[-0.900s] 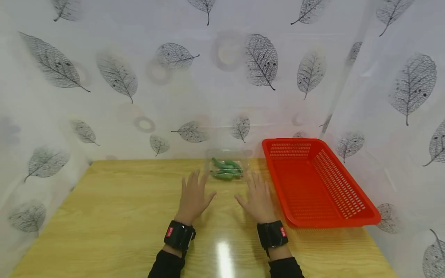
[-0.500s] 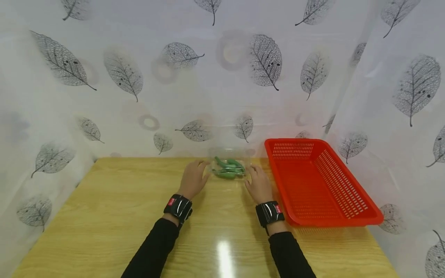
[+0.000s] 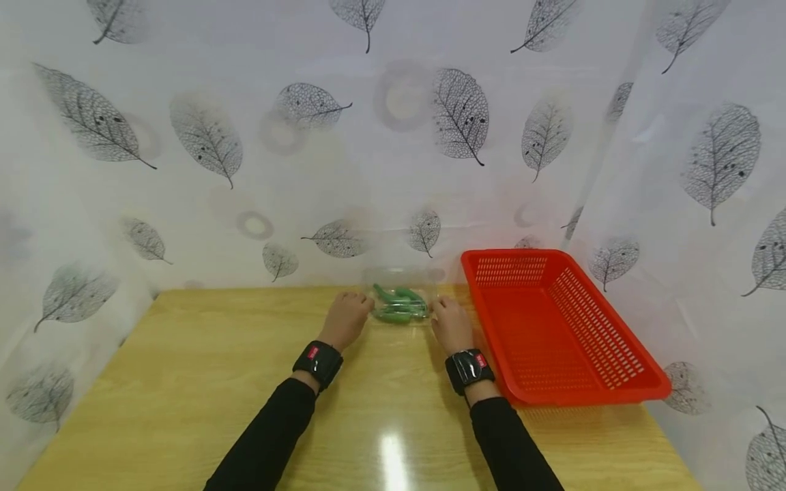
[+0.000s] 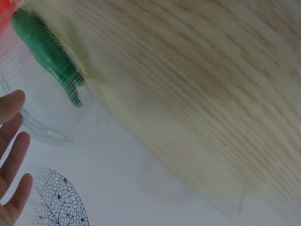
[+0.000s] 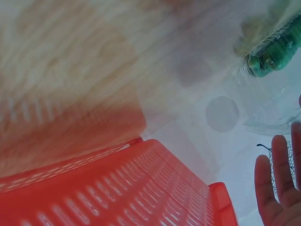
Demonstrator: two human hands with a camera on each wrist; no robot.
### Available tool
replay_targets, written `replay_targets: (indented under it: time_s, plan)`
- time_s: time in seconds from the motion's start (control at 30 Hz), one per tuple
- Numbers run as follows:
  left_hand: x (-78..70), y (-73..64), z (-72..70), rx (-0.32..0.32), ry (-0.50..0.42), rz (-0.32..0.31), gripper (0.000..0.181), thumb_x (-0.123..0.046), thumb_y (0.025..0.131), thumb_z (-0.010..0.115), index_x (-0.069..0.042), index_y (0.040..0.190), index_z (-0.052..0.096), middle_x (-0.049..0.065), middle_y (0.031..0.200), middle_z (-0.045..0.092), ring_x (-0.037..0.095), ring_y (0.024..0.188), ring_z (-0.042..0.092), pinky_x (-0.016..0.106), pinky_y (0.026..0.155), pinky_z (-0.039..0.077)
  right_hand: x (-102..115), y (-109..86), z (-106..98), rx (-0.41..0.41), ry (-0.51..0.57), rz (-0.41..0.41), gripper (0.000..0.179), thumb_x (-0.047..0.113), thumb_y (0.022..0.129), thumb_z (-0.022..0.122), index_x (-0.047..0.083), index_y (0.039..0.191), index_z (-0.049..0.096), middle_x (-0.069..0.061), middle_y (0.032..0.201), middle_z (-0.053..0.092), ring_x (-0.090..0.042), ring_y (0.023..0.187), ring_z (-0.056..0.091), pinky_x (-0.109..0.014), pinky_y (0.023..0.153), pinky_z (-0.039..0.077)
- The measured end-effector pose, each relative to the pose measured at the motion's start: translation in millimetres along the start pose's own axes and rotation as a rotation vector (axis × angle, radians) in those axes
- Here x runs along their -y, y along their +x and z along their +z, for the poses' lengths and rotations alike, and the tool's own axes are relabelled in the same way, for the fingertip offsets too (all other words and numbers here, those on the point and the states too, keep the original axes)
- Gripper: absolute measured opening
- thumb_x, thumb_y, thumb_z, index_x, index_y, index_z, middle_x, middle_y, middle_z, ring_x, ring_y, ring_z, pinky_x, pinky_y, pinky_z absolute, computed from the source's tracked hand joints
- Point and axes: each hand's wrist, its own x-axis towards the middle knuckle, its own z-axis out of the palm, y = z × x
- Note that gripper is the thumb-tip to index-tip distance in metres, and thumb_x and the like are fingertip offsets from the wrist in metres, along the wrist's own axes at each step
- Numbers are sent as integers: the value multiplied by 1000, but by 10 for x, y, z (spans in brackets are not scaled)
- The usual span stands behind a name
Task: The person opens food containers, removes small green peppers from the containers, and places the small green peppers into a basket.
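A clear plastic box (image 3: 402, 275) with several green peppers (image 3: 402, 308) in it stands at the back edge of the wooden table. My left hand (image 3: 348, 318) is at the box's left side, fingertips at its wall. In the left wrist view the box's rim (image 4: 49, 135) runs in between the thumb and the first finger, while the other fingers stay loosely spread. On the opposite side my right hand (image 3: 452, 324) pinches the rim in the same way, its remaining fingers (image 5: 281, 165) fairly straight.
A red plastic basket (image 3: 552, 334) with slotted walls stands to the right, close beside the right forearm. Behind the table hangs a white curtain (image 3: 381, 170) printed with leaves. The wooden tabletop (image 3: 215, 382) stretches out to the left.
Both hands have moved forward from above the table to the two sides of the box. Their spread fingers have drawn in, with thumb and first finger meeting at its rim.
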Motion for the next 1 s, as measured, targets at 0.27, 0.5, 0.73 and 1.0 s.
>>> replay_targets:
  time_s: [0.27,0.5,0.73,1.0]
  plan:
    - [-21,-98,-3,7,11,6,12,-3,82,67,-10,84,59,4,79,64,21,72,62,37,75,50,69,-55,-22,-35,-37,-35,23,-7,59,76,5,74,64,-10,72,60,-31,64,57,-42,56,44]
    - [-86,-253,-161,36,8,31,12,-3,81,68,-10,84,59,4,77,62,20,71,63,37,71,50,163,-174,-147,-44,-46,-89,22,-5,58,75,7,72,63,-7,69,59,-29,64,56,-38,61,43]
    - [-315,-506,-424,37,-25,35,18,-3,74,75,-13,84,64,1,80,65,17,76,64,34,76,50,264,-431,-379,-27,-35,-129,25,-3,58,78,9,73,62,-4,69,56,-24,65,54,-34,58,40]
    - [-492,-766,-649,31,-78,68,23,-4,69,79,-16,81,63,-4,78,65,12,77,63,31,77,50,391,-704,-661,2,-13,-176,30,-2,56,82,12,75,63,-1,69,55,-19,65,53,-28,58,38]
